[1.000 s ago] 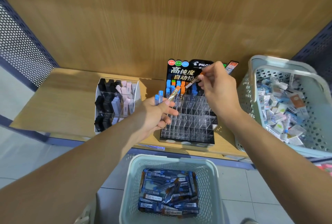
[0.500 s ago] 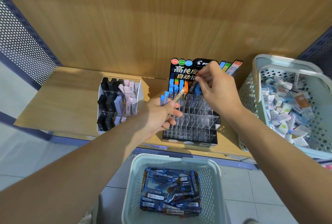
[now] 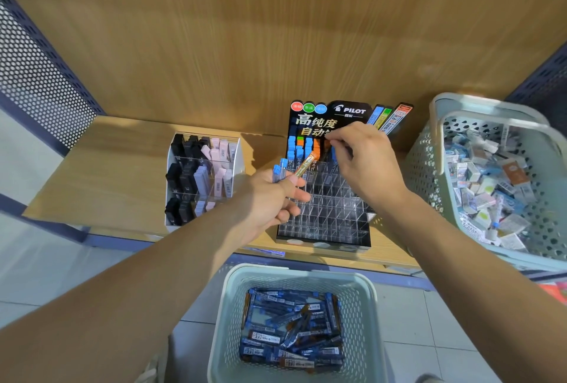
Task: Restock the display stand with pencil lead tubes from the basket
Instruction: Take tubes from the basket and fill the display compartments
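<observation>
Wooden shelf (image 3: 107,174) with display stand (image 3: 331,213) at the back wall: right hand (image 3: 365,161) pinching a tube (image 3: 327,144) by its top to seat it in the back row, left hand (image 3: 267,201) gripping spare tubes (image 3: 304,164) fanned beside the stand for ready handover, basket (image 3: 294,272) of stock on the floor below.
</observation>
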